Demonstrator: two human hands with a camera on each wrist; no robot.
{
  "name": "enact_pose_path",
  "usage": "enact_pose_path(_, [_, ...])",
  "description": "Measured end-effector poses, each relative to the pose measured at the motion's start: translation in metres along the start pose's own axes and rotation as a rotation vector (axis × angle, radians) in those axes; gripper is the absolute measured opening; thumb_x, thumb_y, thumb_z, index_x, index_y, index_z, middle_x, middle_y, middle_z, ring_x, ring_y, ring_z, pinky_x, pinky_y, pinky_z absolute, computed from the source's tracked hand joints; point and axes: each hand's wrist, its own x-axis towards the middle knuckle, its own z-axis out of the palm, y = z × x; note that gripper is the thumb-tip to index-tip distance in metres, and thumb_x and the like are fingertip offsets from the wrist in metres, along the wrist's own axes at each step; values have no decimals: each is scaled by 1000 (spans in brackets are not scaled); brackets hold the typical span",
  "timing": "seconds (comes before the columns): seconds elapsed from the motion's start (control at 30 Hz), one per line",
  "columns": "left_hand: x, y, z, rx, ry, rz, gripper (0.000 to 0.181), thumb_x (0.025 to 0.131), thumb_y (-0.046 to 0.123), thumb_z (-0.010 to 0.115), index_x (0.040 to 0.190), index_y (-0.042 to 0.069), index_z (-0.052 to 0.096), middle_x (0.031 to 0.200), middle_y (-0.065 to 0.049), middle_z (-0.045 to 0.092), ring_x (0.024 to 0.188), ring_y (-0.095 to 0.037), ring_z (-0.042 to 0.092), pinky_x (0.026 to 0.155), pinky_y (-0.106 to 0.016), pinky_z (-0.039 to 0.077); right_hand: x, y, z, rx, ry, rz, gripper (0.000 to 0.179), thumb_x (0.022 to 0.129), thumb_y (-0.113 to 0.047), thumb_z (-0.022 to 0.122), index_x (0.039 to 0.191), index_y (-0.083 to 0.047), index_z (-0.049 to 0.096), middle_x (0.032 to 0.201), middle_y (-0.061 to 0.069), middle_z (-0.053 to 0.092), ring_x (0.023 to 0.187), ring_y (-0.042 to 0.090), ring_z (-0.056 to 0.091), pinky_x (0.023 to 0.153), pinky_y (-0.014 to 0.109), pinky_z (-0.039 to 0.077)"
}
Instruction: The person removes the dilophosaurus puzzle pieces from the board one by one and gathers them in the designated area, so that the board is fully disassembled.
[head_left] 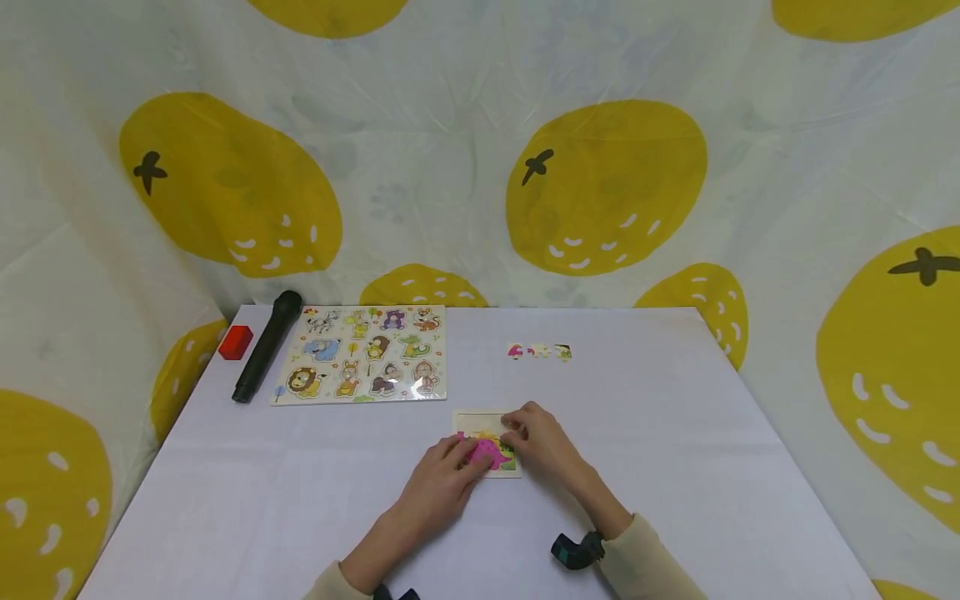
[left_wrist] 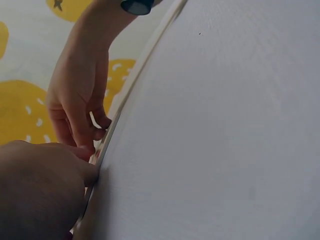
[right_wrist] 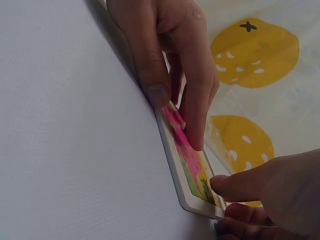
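Note:
A small jigsaw puzzle (head_left: 487, 450) in a pale tray lies near the middle of the white table, showing a pink dinosaur on green and yellow. The tray's far part shows plain wood. My left hand (head_left: 438, 479) rests on its left side, index finger extended onto the pink part and thumb at the near edge, as the right wrist view shows. On the tray's right side, my right hand (head_left: 547, 442) has its thumb (right_wrist: 225, 186) over the picture and its other fingers bent. Whether a piece lies between those fingertips is hidden. Several loose jigsaw pieces (head_left: 540, 352) lie farther back.
A large animal puzzle board (head_left: 363, 354) lies at the back left. Beside it are a black microphone-shaped stick (head_left: 267, 346) and a red block (head_left: 236, 342). Fruit-printed cloth (head_left: 442, 167) hangs behind the table's back edge.

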Motion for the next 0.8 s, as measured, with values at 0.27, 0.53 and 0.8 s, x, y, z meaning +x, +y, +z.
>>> enact_pose_path(0.27, [-2, 3, 6, 47, 65, 52, 34, 88, 18, 69, 120, 30, 70, 124, -16, 64, 114, -43, 60, 91, -52, 55, -6, 1, 2, -7, 5, -19, 16, 86, -16, 78, 100, -7, 76, 90, -1, 56, 76, 9, 50, 66, 21, 46])
enact_pose_path(0.53, [-2, 10, 8, 74, 70, 23, 33, 89, 32, 73, 122, 32, 69, 125, -17, 63, 115, -45, 60, 97, -53, 52, -6, 3, 2, -9, -10, -35, 15, 87, -15, 78, 99, -8, 72, 88, -2, 55, 76, 9, 50, 67, 21, 46])
enact_pose_path(0.8, [-1, 19, 1, 83, -95, -57, 38, 94, 46, 64, 130, 32, 63, 137, -17, 57, 129, -43, 53, 107, -52, 46, -5, 2, 0, 9, -39, 1, 15, 89, -13, 75, 101, -10, 66, 92, -1, 55, 82, 11, 51, 74, 25, 49])
